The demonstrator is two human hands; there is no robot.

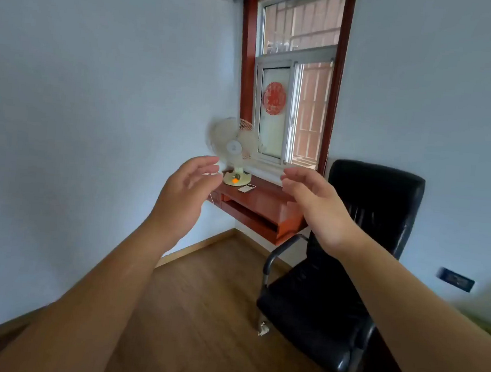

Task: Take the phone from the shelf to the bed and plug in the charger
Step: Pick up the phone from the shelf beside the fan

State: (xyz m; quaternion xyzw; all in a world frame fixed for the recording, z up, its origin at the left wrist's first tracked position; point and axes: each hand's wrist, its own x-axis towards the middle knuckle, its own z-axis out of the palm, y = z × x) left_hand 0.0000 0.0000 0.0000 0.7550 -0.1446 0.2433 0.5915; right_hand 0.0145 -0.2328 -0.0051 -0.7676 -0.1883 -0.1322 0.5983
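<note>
- My left hand [183,192] and right hand [315,203]: both spread, empty, frame centre.
- Phone [246,188]: flat white slab on glossy red-brown shelf [266,202], near its front edge.
- Black padded chair [333,282]: lower right; bare wood floor [198,300] left of it.

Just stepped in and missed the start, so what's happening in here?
A person is reaching both arms out toward the wall shelf under the window. The left hand and right hand are both open and hold nothing. The phone, a small pale slab, lies on the shelf top just right of the fan, untouched. A black chair stands to the right of the shelf.
</note>
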